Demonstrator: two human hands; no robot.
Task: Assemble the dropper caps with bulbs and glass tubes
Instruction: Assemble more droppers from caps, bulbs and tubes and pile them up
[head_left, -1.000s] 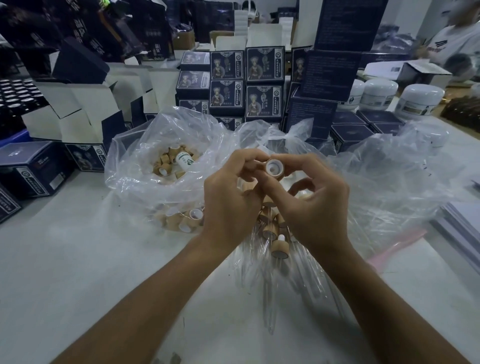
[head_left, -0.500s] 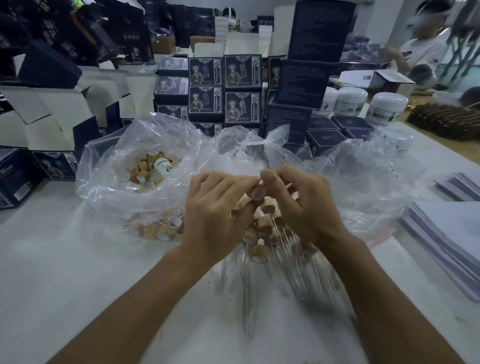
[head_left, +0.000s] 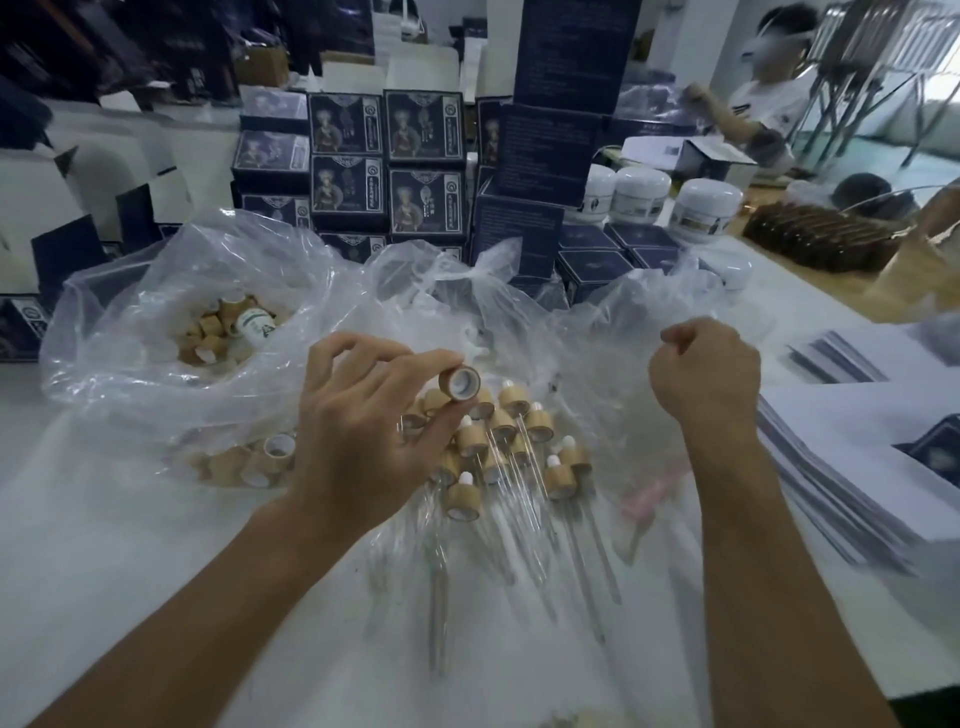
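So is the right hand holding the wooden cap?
No, the left hand pinches the wooden cap; the right hand is a fist apart from it.

The right hand (head_left: 704, 374) has pulled away, leaving the cap (head_left: 459, 383) pinched in the left hand (head_left: 363, 431).

A pile of finished droppers (head_left: 498, 441) lies on the plastic sheet (head_left: 467, 597) mid-table (head_left: 104, 571). Left of it, loose caps (head_left: 244, 462) sit inside a bag (head_left: 156, 312). Stacked boxes (head_left: 384, 156) stand behind, toward the far edge, with jars (head_left: 639, 192) to their right. Paper stacks (head_left: 852, 467) lie along the right edge.
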